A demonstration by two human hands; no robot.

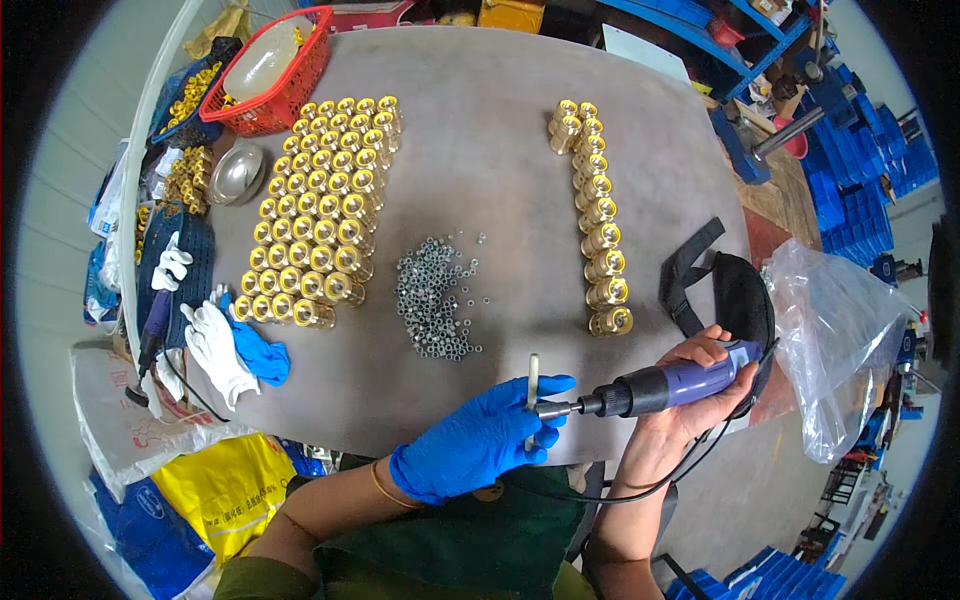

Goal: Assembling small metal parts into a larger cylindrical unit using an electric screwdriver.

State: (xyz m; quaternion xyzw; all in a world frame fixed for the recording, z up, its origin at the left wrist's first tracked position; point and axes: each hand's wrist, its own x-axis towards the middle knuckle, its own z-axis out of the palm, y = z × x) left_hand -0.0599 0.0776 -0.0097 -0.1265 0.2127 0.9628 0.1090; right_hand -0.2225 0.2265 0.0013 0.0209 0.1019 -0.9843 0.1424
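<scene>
White gloves: knitted fabric gloves (215, 350) lie at the table's (480, 170) left edge, beside a crumpled blue glove (262, 357).
Left fittings: a block of gold-coloured, yellow-rimmed cylindrical fittings (325, 205) stands in close rows.
Loose nuts: small grey metal nuts (430, 300) (some strayed from the pile) lie scattered beyond the left hand; they look hard and easy to roll.
Left hand: the blue-gloved left hand (475, 440) has its fingers closed around a pale bar, with little gap between them.
Pale bar: the narrow bar (533, 375) rises from the left fingers, between the two hands; it is probably light and fairly stiff, best pinched near the middle, clear of the bit.
Socket bit: the metal bit (557, 409) points left at the bar, touching it or just beside it; I cannot tell which.
Right fittings: a narrower column of similar fittings (603, 237) stands beyond the bit.
Power driver: the purple corded driver (665, 388) lies across the right palm, its bit toward the left hand; likely the heaviest piece here, rigid and best gripped around the body, with the cord trailing free.
Right hand: the bare right hand (690, 412) is wrapped around the driver's body.
</scene>
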